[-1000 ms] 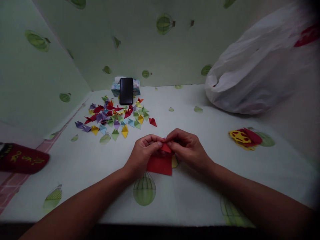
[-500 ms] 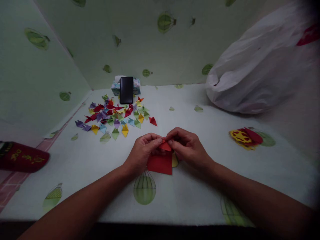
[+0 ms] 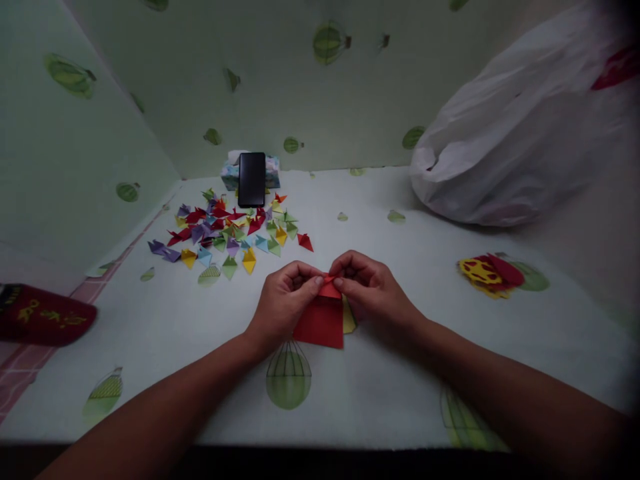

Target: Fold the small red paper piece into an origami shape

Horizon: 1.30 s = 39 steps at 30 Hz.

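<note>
A small piece of folded red-orange paper [image 3: 330,288] is pinched between my two hands at the middle of the table. My left hand [image 3: 290,293] grips its left side with thumb and fingers. On its right side, my right hand [image 3: 373,287] is closed, thumb against fingertips. Beneath lies a larger red paper square [image 3: 320,323], and a yellow paper [image 3: 349,317] peeks out at its right edge. Beyond my hands, to the left, spreads a pile of folded paper cranes [image 3: 233,230] in several colours.
A black phone [image 3: 251,180] leans on a tissue box [image 3: 273,172] at the back. A white plastic bag [image 3: 490,147] bulges at the back right. Yellow and red cut-out pieces [image 3: 481,272] lie at the right. A dark red cylindrical object [image 3: 50,315] lies at the left edge.
My fingers have shifted slightly on the folded paper, which now shows flatter between both thumbs. The rest of the table looks the same.
</note>
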Motion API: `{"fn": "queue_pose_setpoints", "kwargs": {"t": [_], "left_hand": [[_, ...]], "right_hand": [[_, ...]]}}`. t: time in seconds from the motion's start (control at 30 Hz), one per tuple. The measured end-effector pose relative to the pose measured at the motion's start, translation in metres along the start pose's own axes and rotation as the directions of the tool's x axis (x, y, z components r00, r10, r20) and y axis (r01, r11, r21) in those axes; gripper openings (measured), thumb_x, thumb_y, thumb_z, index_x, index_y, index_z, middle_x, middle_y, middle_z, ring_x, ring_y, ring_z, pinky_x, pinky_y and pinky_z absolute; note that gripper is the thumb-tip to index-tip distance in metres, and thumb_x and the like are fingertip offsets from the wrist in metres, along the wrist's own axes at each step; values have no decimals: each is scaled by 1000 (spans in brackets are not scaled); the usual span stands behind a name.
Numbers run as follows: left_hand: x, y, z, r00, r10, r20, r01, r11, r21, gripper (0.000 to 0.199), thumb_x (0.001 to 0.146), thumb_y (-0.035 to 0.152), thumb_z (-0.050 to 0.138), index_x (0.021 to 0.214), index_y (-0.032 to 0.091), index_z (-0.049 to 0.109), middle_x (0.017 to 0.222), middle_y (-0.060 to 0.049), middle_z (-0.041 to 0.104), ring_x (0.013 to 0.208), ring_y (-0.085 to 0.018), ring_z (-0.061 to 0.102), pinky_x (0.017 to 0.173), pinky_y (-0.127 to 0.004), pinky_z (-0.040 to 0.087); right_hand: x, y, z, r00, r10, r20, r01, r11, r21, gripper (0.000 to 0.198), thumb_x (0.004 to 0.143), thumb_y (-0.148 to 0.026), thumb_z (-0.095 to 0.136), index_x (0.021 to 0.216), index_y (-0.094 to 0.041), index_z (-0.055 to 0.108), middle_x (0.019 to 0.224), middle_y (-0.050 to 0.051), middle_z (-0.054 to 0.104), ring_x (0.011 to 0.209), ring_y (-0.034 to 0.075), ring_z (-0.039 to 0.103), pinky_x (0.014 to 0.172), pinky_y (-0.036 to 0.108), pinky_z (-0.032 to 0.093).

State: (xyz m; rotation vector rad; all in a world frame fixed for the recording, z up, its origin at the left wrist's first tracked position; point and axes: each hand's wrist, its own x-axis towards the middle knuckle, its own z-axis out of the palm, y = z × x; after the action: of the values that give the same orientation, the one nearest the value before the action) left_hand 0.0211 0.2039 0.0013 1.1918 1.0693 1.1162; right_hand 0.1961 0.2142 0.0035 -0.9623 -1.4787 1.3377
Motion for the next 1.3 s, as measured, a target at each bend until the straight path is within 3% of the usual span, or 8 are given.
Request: {"fn": "queue_pose_setpoints", "kwargs": {"t": [0.27, 0.47, 0.97, 1.3], "left_hand": [[1, 3, 0, 1000, 4, 26, -5, 1000, 23, 17, 78, 30, 76, 84, 15, 72, 80, -2, 71, 73, -12, 62, 68, -23, 48], [1, 2, 2, 996, -59, 68, 64, 994, -86, 20, 74, 27, 80, 90, 16, 73, 83, -3, 72, 75, -13, 65, 70, -24, 51], [3, 1, 0, 999, -19, 38, 22, 997, -73, 11, 75, 24, 77, 83, 17, 73, 79, -1, 72, 72, -12, 64, 69, -23, 49], [4, 0, -3, 995, -75, 68, 79, 995, -55, 16, 79, 29, 73, 89, 17, 74, 82, -3, 73, 72, -14, 66, 71, -25, 51]], "right_hand": [[0, 2, 1, 1000, 17, -5, -17, 1000, 16, 10, 76, -24, 67, 82, -18, 60, 69, -3, 54, 63, 11, 46, 57, 25, 35], [-2, 0, 4, 992, 71, -108, -63, 995, 74, 11, 76, -25, 68, 79, -18, 60, 69, -2, 56, 63, 11, 48, 58, 25, 36], [-2, 6, 5, 997, 35, -68, -22, 984, 179, 2, 76, -19, 68, 78, -19, 68, 74, -2, 64, 67, 11, 55, 64, 25, 44], [-3, 2, 2, 996, -44, -78, 42, 999, -28, 2, 78, -20, 65, 78, -19, 67, 73, 0, 66, 66, 12, 56, 59, 25, 44]]}}
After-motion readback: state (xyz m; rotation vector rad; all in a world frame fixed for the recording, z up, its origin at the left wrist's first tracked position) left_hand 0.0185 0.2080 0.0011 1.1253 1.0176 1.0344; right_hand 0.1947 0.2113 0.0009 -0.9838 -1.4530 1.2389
